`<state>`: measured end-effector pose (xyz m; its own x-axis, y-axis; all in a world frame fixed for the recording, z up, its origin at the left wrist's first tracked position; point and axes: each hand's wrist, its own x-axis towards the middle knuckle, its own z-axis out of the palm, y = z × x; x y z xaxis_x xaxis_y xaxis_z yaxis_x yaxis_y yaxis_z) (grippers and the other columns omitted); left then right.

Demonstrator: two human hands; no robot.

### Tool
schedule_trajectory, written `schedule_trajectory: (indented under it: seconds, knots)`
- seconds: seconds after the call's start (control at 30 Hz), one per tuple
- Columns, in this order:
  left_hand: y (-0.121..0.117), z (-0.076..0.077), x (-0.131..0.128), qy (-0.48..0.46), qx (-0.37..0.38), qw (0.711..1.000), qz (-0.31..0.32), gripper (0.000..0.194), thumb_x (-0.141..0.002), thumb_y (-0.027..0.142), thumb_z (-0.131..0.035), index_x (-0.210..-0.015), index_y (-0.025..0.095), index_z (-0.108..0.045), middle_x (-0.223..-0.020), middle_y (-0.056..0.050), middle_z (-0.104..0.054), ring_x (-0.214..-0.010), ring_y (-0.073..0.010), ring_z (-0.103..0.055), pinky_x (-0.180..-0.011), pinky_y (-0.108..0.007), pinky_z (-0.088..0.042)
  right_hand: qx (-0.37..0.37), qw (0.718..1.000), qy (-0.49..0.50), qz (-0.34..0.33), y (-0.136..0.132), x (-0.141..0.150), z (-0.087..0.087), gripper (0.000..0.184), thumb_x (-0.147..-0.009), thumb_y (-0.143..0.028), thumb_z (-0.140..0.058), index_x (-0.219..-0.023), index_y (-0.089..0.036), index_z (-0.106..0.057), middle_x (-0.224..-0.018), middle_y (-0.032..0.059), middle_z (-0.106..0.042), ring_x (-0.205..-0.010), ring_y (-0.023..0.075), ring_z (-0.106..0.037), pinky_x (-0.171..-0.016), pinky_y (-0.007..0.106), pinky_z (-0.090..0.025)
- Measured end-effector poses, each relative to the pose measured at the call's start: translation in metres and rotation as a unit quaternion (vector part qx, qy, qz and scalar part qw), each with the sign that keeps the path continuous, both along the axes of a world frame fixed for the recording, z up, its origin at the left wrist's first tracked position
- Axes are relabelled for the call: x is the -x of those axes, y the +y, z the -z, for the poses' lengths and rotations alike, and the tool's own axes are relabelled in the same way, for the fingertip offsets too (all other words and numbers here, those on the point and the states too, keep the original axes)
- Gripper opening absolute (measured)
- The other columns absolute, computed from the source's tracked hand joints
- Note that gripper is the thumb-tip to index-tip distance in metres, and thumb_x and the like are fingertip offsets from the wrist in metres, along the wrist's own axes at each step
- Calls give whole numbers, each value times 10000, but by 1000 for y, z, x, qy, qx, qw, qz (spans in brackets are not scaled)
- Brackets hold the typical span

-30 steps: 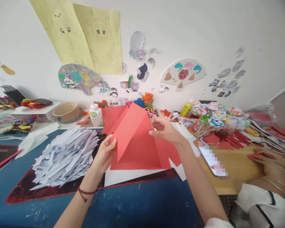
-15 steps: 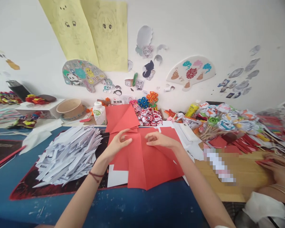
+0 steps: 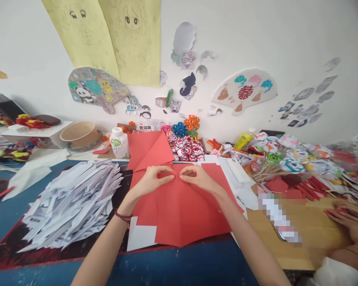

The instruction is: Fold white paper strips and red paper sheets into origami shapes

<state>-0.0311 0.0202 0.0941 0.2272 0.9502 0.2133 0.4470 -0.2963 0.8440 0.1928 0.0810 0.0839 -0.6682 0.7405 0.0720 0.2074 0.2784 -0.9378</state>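
A large red paper sheet (image 3: 179, 214) lies spread before me, with a crease running down its middle. At the crease's far end, my left hand (image 3: 155, 177) is closed in a pinch on the sheet. My right hand (image 3: 200, 177) pinches it just across the crease, its fingertips close to the left ones. More red sheets (image 3: 146, 214) lie underneath, over white paper (image 3: 141, 235). Beyond my left hand lies folded red paper (image 3: 150, 149), stacked in layers.
Left of the sheets is a heap of white paper strips (image 3: 74, 206) on a dark mat. A white bottle (image 3: 119, 143) and crafted flowers (image 3: 187, 149) stand at the back. On the right are paper flowers (image 3: 295, 153), a phone, and another person's hands (image 3: 352, 220).
The red sheet, held up folded a second ago, has opened out and come down onto the other paper. Both hands have moved together at its crease and closed their fingertips there.
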Motion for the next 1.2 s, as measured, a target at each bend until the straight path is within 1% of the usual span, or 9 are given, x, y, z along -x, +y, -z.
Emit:
schedule_trajectory:
  seconds: [0.13, 0.2, 0.33, 0.47, 0.57, 0.83, 1.03, 1.13, 1.2]
  knots:
    - [9, 0, -4, 14, -15, 1000, 18, 247, -903, 390, -561, -878, 196, -712, -923, -27, -740, -856, -179, -649, -802, -270, -453, 16, 1000, -5, -24, 4, 4, -2, 267, -824, -445, -661, -864, -180, -669, -796, 20, -657, -721, 151, -588, -663, 261, -450]
    - [13, -1, -6, 44, -19, 999, 22, 241, -908, 381, -550, -860, 201, -704, -895, -12, -739, -828, -171, -640, -840, -287, -429, 20, 999, 5, -44, 7, 6, -4, 272, -849, -452, -640, -860, -181, -664, -768, 6, -638, -691, 137, -565, -639, 246, -428]
    - [17, -6, -8, 116, -30, 993, -12, 240, -915, 398, -529, -887, 222, -690, -919, 3, -740, -863, -185, -627, -984, -373, -314, 26, 998, 16, -55, 16, 10, -5, 321, -856, -494, -633, -818, -176, -652, -712, -13, -596, -639, 121, -518, -590, 230, -385]
    - [19, -6, -9, 128, -19, 992, -9, 253, -928, 409, -497, -883, 221, -662, -904, 7, -733, -846, -184, -613, -958, -375, -286, 37, 997, 22, -64, 25, 13, 0, 348, -857, -509, -631, -778, -171, -643, -664, -27, -562, -579, 106, -471, -552, 224, -352]
    - [20, -1, -10, 113, -18, 993, -5, 251, -936, 402, -487, -878, 220, -650, -921, 9, -728, -848, -180, -601, -942, -363, -281, 29, 997, 31, -63, 29, 14, 6, 346, -863, -502, -631, -786, -166, -661, -690, -16, -580, -605, 110, -484, -577, 228, -364]
    - [22, 9, -16, 78, -32, 996, -38, 254, -943, 387, -486, -849, 203, -633, -928, -9, -727, -862, -187, -608, -925, -360, -298, -1, 999, 48, -6, 31, 16, 25, 389, -861, -551, -614, -770, -177, -665, -720, 1, -593, -652, 136, -506, -585, 239, -372]
    - [26, 14, -9, 71, -18, 996, -49, 215, -915, 389, -550, -884, 214, -671, -946, -1, -732, -894, -193, -629, -960, -354, -318, -1, 999, 42, -4, 33, 15, 32, 378, -894, -548, -578, -835, -182, -651, -788, 3, -603, -723, 143, -528, -653, 242, -396]
    - [30, 22, 0, 49, 7, 998, -42, 227, -874, 410, -596, -886, 204, -692, -941, -10, -733, -871, -189, -636, -872, -302, -396, 3, 999, 31, -6, 36, 11, 35, 362, -900, -525, -579, -842, -174, -646, -810, 9, -624, -753, 150, -559, -686, 248, -421]
    - [33, 32, 6, 51, 34, 996, -62, 257, -845, 434, -613, -878, 192, -695, -911, -11, -730, -827, -180, -638, -759, -262, -428, -17, 1000, 2, 4, 38, 8, 38, 349, -920, -501, -550, -852, -172, -644, -835, 22, -649, -775, 163, -590, -695, 256, -444]
